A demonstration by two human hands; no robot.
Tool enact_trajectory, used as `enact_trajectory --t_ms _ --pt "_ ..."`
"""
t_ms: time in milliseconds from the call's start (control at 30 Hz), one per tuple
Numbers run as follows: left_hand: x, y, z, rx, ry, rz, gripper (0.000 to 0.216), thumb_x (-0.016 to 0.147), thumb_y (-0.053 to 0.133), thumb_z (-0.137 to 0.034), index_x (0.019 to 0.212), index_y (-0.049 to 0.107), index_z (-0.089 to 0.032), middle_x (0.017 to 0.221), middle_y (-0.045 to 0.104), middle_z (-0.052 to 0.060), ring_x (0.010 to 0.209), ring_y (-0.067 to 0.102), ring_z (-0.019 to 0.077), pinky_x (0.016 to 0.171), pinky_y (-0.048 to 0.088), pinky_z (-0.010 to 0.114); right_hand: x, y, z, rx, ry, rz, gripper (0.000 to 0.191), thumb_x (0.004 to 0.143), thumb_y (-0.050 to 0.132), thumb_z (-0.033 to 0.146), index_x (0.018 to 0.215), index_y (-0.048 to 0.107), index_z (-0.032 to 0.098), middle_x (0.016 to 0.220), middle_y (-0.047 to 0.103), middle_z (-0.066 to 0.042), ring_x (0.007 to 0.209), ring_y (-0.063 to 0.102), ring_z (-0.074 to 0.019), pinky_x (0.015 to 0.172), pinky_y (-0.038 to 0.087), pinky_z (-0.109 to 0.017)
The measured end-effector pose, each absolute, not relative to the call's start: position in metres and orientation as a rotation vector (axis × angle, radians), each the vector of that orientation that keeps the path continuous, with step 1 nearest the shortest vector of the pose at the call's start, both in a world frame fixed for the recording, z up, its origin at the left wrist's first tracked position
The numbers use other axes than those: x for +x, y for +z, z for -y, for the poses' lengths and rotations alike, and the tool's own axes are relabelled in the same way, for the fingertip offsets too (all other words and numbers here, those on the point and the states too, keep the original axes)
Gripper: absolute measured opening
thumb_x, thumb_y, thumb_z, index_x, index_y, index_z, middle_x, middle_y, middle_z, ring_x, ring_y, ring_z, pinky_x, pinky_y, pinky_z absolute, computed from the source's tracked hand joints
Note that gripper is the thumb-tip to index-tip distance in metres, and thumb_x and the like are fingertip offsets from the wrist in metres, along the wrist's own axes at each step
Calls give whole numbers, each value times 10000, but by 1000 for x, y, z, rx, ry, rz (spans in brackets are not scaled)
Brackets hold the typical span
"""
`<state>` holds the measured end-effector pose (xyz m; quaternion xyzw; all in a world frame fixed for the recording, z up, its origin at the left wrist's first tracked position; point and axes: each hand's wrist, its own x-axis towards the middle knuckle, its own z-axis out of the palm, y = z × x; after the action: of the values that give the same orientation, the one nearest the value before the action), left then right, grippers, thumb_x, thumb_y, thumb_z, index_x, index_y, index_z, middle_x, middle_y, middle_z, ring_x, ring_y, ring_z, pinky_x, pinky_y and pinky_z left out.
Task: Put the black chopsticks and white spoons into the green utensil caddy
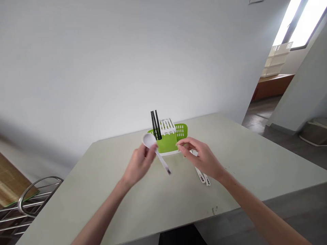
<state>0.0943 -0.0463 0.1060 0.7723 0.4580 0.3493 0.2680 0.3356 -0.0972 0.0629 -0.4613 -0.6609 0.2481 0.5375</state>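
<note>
My left hand (139, 163) grips a white spoon (163, 163) with a round, deep bowl. The bowl points up and left, and the handle slants down to the right, clear of the tabletop. My right hand (200, 156) is in the air with its fingers loosely curved and nothing visible in them. It is near the right front of a green utensil holder (167, 143) with a white slatted part (168, 126). Black chopsticks (156, 124) stand upright in the holder's left side. Two white utensil handles (200, 175) lie on the table, their other ends partly hidden by my right hand.
The pale table (102, 190) meets a plain wall (122, 68) behind the holder. A metal rack (38, 200) stands off the table's left edge, beside a wooden board (12, 180). On the right, a grey bin (315, 131) sits on the floor.
</note>
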Motion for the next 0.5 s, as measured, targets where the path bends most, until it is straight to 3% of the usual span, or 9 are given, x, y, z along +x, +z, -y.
enact_trajectory --t_ms 100,233,367,500 --pt "81 129 24 1996 1155 -1267 468 966 531 -659 830 581 -214 558 493 -35 482 465 131 507 402 286 374 29 99 -1270 617 1424 356 982 582 569 1108 698 256 882 730 -54 806 693 -214 591 486 -279" --pt "68 144 -6 1758 1377 -1250 431 932 648 -608 1013 624 -185 695 580 -31 499 529 117 543 506 298 425 -31 104 -1454 569 1224 399 955 577 593 1106 681 239 955 742 -71 771 697 -199 677 534 -311" --pt "60 136 -35 1519 1359 -1191 416 915 716 -543 1061 639 -161 814 610 -14 582 571 94 630 574 290 451 -76 112 -1582 572 1145 413 945 562 593 1109 672 230 942 756 -75 764 715 -214 742 552 -351" --pt "61 117 -60 1376 1321 -1156 364 907 755 -458 1084 625 -167 872 610 -14 604 579 70 692 599 277 453 -89 123 -1613 638 1185 391 948 548 578 1093 695 246 988 782 -80 825 738 -231 787 571 -364"
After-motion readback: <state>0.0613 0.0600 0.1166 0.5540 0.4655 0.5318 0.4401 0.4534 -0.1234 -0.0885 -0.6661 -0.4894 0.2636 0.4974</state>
